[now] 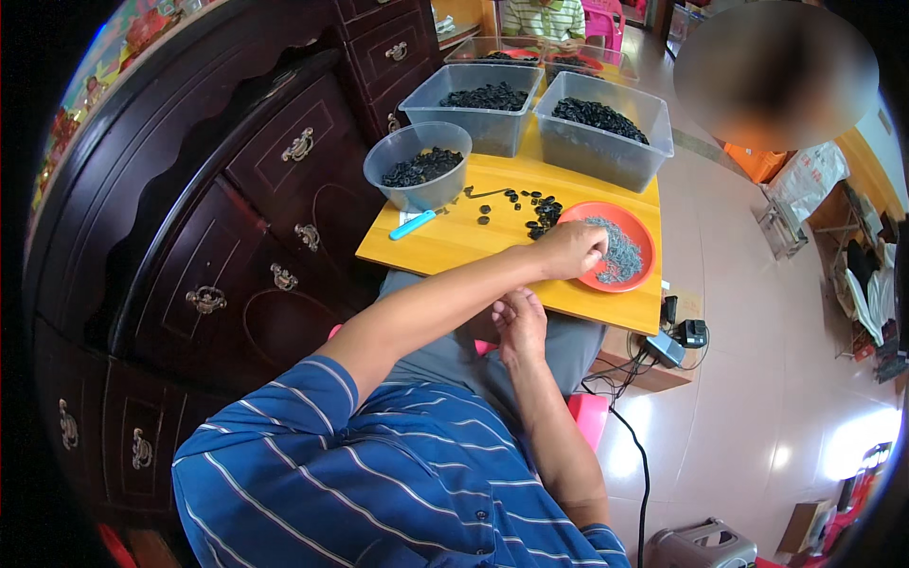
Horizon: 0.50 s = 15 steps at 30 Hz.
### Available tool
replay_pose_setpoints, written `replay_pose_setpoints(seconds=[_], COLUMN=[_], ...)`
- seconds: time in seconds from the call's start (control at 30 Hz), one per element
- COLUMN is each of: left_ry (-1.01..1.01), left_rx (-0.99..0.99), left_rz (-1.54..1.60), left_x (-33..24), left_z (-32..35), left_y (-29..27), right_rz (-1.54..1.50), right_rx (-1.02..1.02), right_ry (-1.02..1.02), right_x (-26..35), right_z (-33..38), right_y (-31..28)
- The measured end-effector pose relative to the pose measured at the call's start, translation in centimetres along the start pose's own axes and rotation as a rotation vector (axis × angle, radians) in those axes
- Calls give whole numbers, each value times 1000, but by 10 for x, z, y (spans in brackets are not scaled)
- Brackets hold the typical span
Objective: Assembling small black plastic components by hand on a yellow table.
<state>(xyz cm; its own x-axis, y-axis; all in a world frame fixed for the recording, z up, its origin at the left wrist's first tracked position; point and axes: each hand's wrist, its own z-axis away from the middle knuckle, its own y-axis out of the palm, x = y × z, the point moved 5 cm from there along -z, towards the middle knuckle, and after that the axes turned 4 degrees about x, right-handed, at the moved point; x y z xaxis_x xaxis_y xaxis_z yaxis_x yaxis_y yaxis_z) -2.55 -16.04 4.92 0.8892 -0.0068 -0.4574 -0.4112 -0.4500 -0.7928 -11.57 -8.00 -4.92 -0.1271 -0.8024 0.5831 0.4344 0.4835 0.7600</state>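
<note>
My left hand [571,249] reaches across to the red plate [645,232], its fingers pinched together at a heap of small grey metal-looking pieces [620,251]. Whether a piece is between the fingertips is too small to see. Below my left forearm, just off the table's front edge, my right hand [523,328] is held with its fingers curled together. What it grips, if anything, I cannot make out. Several small black oval parts [543,213] lie loose beside the plate. Toward the left are a blue-handled tool [412,224] and a round clear tub [417,196] of black parts.
Two clear bins [516,133] [606,156] of black parts stand at the table's back, with more containers beyond. A dark wooden cabinet [265,204] flanks the left. Cables and a small device [665,349] sit off the right corner. A person is at the far end.
</note>
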Motion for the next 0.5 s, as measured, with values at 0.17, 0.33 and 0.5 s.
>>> replay_pose_setpoints(seconds=[0.17, 0.33, 0.5], left_ry=[-225, -360, -401], left_rx=[-51, -62, -147], left_rz=[231, 366, 362], left_x=[8, 8, -3], left_z=[52, 119, 156], left_y=[-39, -70, -83], right_rz=[7, 115, 207], right_rx=[0, 19, 80], right_ry=[-55, -100, -136], right_x=[3, 6, 4], right_z=[2, 3, 1], right_y=[0, 2, 4])
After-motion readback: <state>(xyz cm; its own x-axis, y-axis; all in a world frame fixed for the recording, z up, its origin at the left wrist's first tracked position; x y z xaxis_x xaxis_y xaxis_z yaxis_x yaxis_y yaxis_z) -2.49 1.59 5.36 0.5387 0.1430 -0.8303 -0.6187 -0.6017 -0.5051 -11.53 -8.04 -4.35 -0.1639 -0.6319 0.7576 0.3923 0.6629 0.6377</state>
